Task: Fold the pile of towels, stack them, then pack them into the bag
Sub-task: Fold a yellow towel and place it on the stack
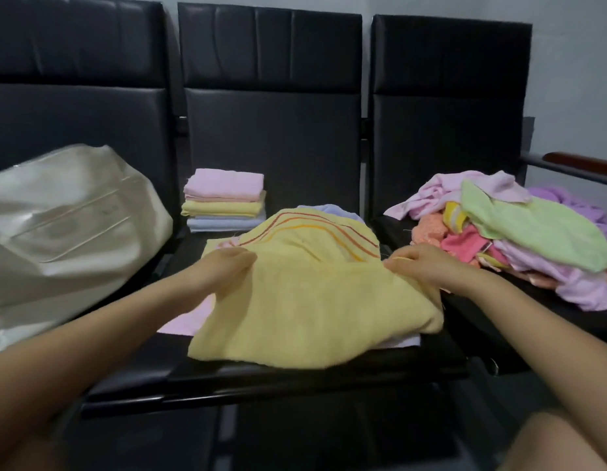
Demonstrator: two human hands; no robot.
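A yellow towel [312, 300] with orange stripes lies bunched on the middle black seat, over a pink towel [190, 321] and a pale blue one [332, 212]. My left hand [224, 270] grips its left edge and my right hand [421, 266] pinches its right edge. Behind it, at the back of the seat, stands a stack of folded towels [224, 202] in pink, yellow and pale blue. A pile of unfolded towels [519, 232] in green, pink, orange and purple covers the right seat. A cream bag [64, 229] lies on the left seat.
The row of black chairs [275, 130] has tall backrests behind the seats. A wooden armrest [580, 164] sticks out at the far right. The middle seat's front edge [261, 379] is close to my knees, one knee [560, 443] showing at the bottom right.
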